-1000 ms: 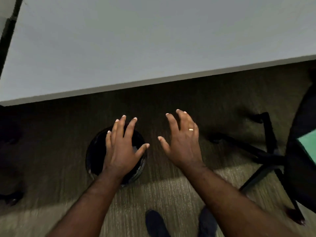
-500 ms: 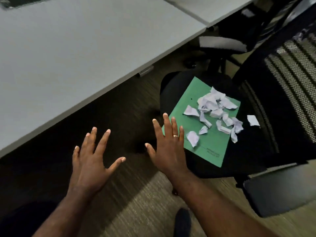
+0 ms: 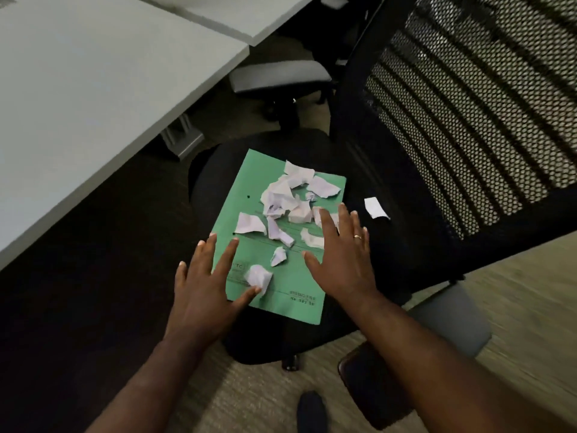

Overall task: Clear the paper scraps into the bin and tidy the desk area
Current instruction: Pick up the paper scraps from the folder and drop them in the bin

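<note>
A green folder (image 3: 249, 182) lies on the black seat of an office chair (image 3: 212, 189). Several torn white paper scraps (image 3: 282, 198) are heaped on the folder's upper half. One small crumpled scrap (image 3: 258, 275) sits near the folder's lower left, beside my left thumb. Another scrap (image 3: 375, 208) lies alone on the seat, right of the folder. My left hand (image 3: 203, 292) hovers with fingers spread over the folder's left edge. My right hand (image 3: 343, 257), wearing a ring, is spread over the folder's right side and covers some scraps. Neither hand holds anything. The bin is out of view.
The chair's black mesh backrest (image 3: 468, 120) rises at the right, with a grey armrest (image 3: 449, 320) near my right forearm. A grey desk (image 3: 78, 89) fills the upper left. A second grey armrest (image 3: 281, 76) lies behind. Carpet and my shoe (image 3: 310, 410) are below.
My view swung from the bin on the floor rightwards to the chair. Both open hands moved from above the bin to over the green folder and its scraps.
</note>
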Action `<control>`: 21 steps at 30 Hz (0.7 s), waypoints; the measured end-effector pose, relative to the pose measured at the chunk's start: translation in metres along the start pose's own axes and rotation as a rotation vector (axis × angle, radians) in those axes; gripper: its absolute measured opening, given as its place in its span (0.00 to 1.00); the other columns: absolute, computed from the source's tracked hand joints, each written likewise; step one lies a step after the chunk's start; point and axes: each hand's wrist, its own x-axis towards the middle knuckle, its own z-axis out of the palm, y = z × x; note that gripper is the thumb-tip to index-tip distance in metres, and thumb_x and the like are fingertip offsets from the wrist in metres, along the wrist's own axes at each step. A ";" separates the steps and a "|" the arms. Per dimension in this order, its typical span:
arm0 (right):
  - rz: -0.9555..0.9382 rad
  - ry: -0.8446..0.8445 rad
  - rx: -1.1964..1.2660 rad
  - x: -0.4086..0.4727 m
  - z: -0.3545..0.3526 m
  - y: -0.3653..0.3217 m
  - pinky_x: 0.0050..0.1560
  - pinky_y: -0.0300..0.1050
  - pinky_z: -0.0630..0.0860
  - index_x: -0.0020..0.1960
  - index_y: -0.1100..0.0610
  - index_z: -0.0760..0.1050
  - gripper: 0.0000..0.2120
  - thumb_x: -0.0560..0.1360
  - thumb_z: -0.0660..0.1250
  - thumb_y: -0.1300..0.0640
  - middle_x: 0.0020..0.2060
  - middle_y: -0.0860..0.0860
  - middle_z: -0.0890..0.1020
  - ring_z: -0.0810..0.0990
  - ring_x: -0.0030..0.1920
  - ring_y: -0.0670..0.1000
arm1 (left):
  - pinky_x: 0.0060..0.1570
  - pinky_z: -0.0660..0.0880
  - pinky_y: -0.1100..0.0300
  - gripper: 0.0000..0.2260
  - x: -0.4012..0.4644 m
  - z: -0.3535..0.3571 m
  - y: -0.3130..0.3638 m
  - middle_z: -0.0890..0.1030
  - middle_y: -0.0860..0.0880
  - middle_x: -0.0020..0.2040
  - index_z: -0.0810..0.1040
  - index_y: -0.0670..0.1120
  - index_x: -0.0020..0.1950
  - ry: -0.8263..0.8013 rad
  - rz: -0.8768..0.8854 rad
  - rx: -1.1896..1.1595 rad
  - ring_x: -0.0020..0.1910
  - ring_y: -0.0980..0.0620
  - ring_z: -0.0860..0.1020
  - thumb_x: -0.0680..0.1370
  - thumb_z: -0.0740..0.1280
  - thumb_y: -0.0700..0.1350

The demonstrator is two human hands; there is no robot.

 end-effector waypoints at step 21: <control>0.191 -0.210 -0.046 0.057 0.041 0.031 0.59 0.62 0.71 0.75 0.38 0.38 0.48 0.65 0.59 0.24 0.76 0.57 0.36 0.45 0.73 0.71 | 0.68 0.40 0.32 0.49 0.072 0.085 0.038 0.31 0.46 0.76 0.36 0.63 0.74 -0.089 0.009 0.147 0.74 0.40 0.31 0.60 0.51 0.81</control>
